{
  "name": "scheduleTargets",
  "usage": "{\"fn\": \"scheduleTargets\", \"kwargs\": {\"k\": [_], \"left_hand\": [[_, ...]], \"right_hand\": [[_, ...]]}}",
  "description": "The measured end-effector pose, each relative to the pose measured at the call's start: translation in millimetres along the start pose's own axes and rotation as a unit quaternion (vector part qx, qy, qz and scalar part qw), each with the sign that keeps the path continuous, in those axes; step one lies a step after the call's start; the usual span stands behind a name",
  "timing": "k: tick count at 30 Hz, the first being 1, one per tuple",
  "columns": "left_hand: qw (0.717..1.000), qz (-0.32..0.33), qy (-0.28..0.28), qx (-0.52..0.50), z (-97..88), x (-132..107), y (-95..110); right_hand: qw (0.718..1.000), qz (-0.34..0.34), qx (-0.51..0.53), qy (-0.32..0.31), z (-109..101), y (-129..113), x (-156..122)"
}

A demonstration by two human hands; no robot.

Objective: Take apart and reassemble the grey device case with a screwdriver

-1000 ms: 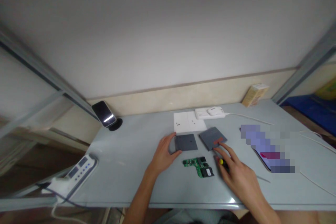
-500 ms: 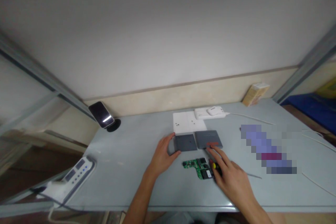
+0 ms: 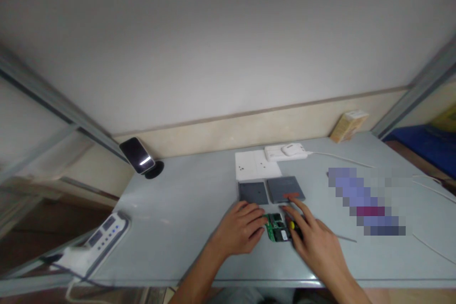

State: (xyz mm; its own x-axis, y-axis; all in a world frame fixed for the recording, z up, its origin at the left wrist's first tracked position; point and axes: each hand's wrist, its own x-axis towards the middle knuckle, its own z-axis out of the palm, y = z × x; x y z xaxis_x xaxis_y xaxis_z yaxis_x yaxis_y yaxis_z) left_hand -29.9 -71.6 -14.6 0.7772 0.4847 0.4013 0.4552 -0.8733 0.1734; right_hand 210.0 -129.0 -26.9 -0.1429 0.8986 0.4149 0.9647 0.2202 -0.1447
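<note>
My left hand (image 3: 242, 229) is closed over the left end of a green circuit board (image 3: 270, 231) lying on the table, its fingers covering that part. My right hand (image 3: 315, 237) is just right of the board, with a screwdriver (image 3: 292, 225) tucked under its palm. The screwdriver has a yellow and black handle, and its thin shaft sticks out to the right. The right index fingertip reaches the near edge of a grey flat case (image 3: 285, 187) marked with an orange strip. A second dark grey case piece (image 3: 253, 192) lies beside it, beyond my left fingers.
White paper (image 3: 251, 164) with small dark screws lies behind the case pieces. A white power strip (image 3: 285, 152) stands further back. A phone (image 3: 137, 155) on a stand is at left, above a white device with displays (image 3: 105, 235). A small carton (image 3: 348, 126) stands back right.
My left hand has left the dark grey case piece, moving down and right onto the circuit board's left end. The right hand and screwdriver stay nearly in place.
</note>
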Motion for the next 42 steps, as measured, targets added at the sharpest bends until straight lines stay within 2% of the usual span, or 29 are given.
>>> {"fn": "scheduleTargets", "kwargs": {"k": [5, 14, 17, 22, 29, 42], "left_hand": [[0.999, -0.021, 0.045, -0.004, 4.3, -3.6, -10.2], [0.997, -0.047, 0.063, 0.004, 1.2, -3.5, -9.5], [0.994, -0.081, 0.073, 0.013, -3.8, -2.5, -10.1], [0.983, -0.136, 0.121, 0.033, -14.1, -7.0, -21.0], [0.981, -0.178, 0.073, 0.001, -16.0, -10.5, -29.6], [0.978, -0.19, 0.083, -0.021, -8.4, -19.2, -30.5]], "right_hand": [[1.0, -0.001, -0.004, 0.006, -2.1, -1.9, 1.2], [1.0, -0.004, -0.005, 0.012, -5.1, -2.5, 1.3], [1.0, 0.0, -0.005, 0.008, -4.4, -3.3, 1.4], [1.0, -0.002, -0.01, 0.001, -7.2, -4.9, 3.6], [1.0, -0.004, -0.006, 0.006, -2.1, -2.2, 1.1], [1.0, -0.007, -0.018, -0.019, -9.5, -3.1, 1.1]]}}
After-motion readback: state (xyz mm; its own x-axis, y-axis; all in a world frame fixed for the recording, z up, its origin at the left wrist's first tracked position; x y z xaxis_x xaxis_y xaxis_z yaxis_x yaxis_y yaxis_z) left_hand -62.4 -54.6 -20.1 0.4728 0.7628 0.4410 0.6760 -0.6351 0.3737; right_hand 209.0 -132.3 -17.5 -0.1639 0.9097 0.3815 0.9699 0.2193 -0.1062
